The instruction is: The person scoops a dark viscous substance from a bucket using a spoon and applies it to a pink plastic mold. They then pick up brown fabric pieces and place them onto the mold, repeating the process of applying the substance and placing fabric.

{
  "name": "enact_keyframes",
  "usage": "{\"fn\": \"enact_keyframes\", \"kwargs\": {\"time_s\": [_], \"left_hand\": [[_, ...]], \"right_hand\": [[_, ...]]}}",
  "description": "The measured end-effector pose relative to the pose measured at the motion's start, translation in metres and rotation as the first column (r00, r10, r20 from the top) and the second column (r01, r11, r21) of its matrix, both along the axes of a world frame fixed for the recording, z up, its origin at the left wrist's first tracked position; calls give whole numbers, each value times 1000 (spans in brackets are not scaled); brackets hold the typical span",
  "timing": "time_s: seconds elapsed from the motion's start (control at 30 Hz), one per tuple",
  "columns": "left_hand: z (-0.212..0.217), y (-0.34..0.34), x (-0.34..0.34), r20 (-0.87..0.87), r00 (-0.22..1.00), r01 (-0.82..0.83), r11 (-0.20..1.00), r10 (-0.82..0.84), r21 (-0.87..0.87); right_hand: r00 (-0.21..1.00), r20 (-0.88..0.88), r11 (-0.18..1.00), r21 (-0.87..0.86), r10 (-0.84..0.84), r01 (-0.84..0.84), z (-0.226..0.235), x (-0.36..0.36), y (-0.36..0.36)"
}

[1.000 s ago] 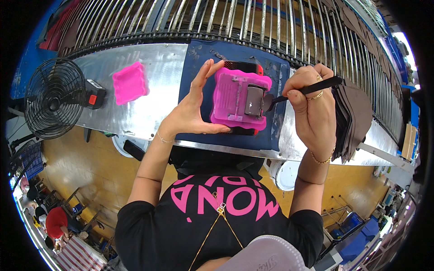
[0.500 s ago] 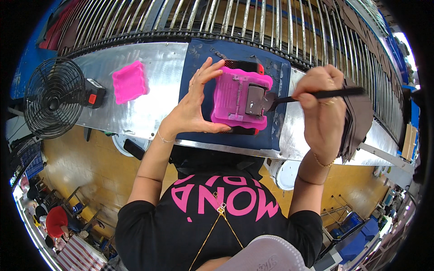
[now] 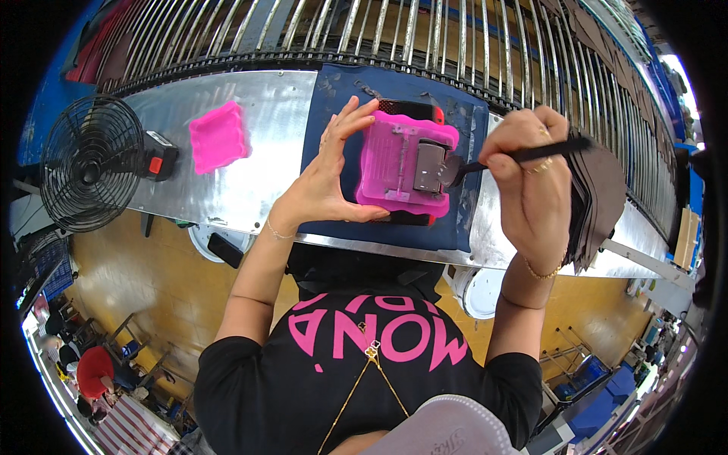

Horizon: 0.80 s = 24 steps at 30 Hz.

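A bright pink plastic piece with scalloped edges [image 3: 384, 163] lies over a black and red item [image 3: 409, 111], most of which it hides. My left hand [image 3: 331, 174] spans the pink piece's left side, thumb at the near edge and fingers at the far edge. Set into its right half is a shiny grey-brown rectangular panel [image 3: 431, 167]. My right hand [image 3: 528, 167] is closed around a slim black-handled brush-like tool [image 3: 557, 149]. The tool's greyish tip touches, or nearly touches, the panel's right edge. Beneath everything is a dark blue mat [image 3: 334, 235].
To the left, a second pink scalloped piece [image 3: 220, 136] rests on the metal table [image 3: 280, 114], with a black fan [image 3: 91, 167] beyond it. Brown flat sheets [image 3: 603, 197] are stacked at right. A conveyor of metal rods [image 3: 364, 34] runs along the far side.
My right hand and the tool have shifted slightly left, and the handle's end has risen a little. My left hand and the pink piece have barely moved.
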<state>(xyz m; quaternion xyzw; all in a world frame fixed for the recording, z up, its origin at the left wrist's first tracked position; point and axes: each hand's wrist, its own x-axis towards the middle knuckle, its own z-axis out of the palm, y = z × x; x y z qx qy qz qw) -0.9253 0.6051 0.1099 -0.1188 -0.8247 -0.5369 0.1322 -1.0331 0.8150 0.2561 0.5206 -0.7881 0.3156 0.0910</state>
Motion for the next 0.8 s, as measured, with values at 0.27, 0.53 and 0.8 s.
{"fn": "enact_keyframes", "kwargs": {"time_s": [0.27,0.53,0.8], "left_hand": [[0,-3,4,9,1000,-13,1000,13,-6],[-2,-3,4,15,1000,8,1000,-9,26],[0,-4,2,-11,1000,30,995,-29,94]], "right_hand": [[1000,-18,998,56,-8,9,-4,-2,-6],[1000,-19,998,61,-25,26,-2,-3,-4],[999,-31,1000,8,-17,17,-6,-4,-5]]}}
